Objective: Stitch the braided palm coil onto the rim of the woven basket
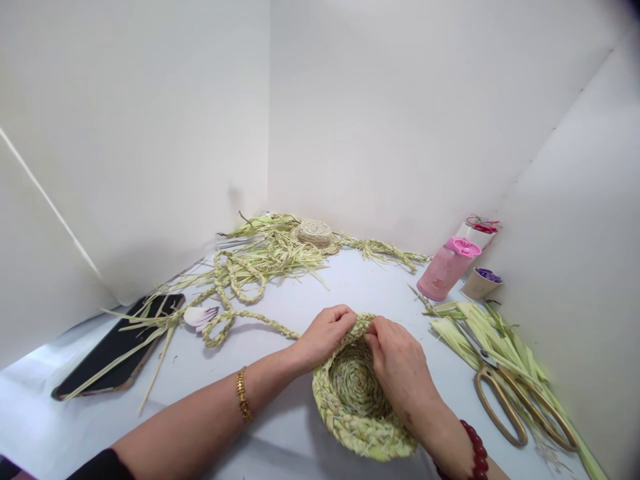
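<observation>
A round basket of braided pale-green straw (357, 433) rests on the table in front of me, its opening tilted toward me and a coiled bottom showing inside. At the far rim my left hand (327, 333) pinches the braid. My right hand (400, 360) grips the same rim just to the right, fingertips curled over the edge; whether a needle is between them is hidden. From beside my left hand a long straw braid (265, 321) trails off to the left and loops on the table.
A straw hat (315, 233) sits among loose straw (280, 260) at the back. On the left lies a black phone (125, 347). To the right are scissors (493, 363) on green husks (520, 347), a pink bottle (445, 270) and a small cup (480, 285). White walls enclose the table.
</observation>
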`<act>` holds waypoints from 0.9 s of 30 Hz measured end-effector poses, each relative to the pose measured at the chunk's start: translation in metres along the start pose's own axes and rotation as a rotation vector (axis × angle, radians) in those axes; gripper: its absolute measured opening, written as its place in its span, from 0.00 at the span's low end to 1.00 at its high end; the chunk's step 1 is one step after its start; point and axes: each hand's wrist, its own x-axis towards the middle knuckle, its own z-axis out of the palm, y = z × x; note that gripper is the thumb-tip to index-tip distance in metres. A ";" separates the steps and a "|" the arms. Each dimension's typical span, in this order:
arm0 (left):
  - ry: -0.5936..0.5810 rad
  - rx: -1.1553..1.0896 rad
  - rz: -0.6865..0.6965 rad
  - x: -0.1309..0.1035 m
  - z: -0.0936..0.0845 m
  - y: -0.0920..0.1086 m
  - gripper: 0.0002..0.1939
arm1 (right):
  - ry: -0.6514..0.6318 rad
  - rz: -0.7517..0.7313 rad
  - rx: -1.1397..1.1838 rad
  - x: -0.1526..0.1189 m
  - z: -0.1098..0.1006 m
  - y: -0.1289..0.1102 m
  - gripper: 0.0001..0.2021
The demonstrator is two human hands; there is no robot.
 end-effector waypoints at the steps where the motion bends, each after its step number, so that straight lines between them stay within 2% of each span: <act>1: 0.006 -0.010 0.004 0.000 0.000 -0.001 0.10 | -0.001 0.002 -0.004 0.000 0.000 0.000 0.09; 5: 0.059 0.009 0.011 0.000 0.002 -0.005 0.09 | 0.010 0.006 -0.041 -0.001 0.001 -0.001 0.09; 14: 0.129 0.238 0.100 -0.007 0.004 -0.002 0.10 | 0.018 0.014 -0.043 -0.002 0.004 -0.005 0.09; 19: 0.103 0.259 0.093 -0.006 0.003 -0.003 0.10 | -0.002 0.032 -0.026 -0.003 0.005 -0.005 0.09; 27: -0.013 0.139 0.027 -0.002 0.000 -0.002 0.09 | -0.001 0.056 -0.028 -0.002 0.009 -0.004 0.09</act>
